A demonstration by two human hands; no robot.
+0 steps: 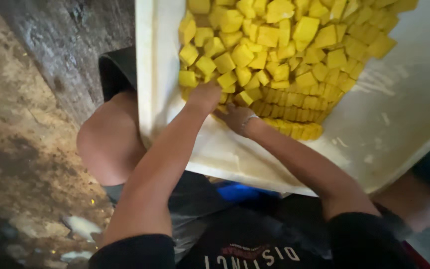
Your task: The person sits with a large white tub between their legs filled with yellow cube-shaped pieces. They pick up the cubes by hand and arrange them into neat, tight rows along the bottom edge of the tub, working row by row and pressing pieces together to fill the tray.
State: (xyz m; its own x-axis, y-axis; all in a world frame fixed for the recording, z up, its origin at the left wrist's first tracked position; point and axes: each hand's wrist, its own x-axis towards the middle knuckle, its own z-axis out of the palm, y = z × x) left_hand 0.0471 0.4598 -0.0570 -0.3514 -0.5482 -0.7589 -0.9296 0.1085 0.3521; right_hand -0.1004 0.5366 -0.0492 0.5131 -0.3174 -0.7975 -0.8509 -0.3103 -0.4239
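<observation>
A big white tray (404, 114) lies across my lap, heaped with several yellow cubes (274, 45) that look like cut fruit or soft blocks. My left hand (204, 95) rests at the near left edge of the heap, fingers curled onto the cubes. My right hand (236, 117), with a thin metal bracelet at the wrist, sits just beside it, fingers tucked under the lower rows of cubes. Whether either hand grips a cube is hidden by the pile. Both forearms reach up from black sleeves.
My bare knee (108, 144) shows left of the tray. A stained concrete floor (16, 139) spreads to the left, with pale scraps (80, 226) on it. A blue object (240, 192) peeks out under the tray's near rim.
</observation>
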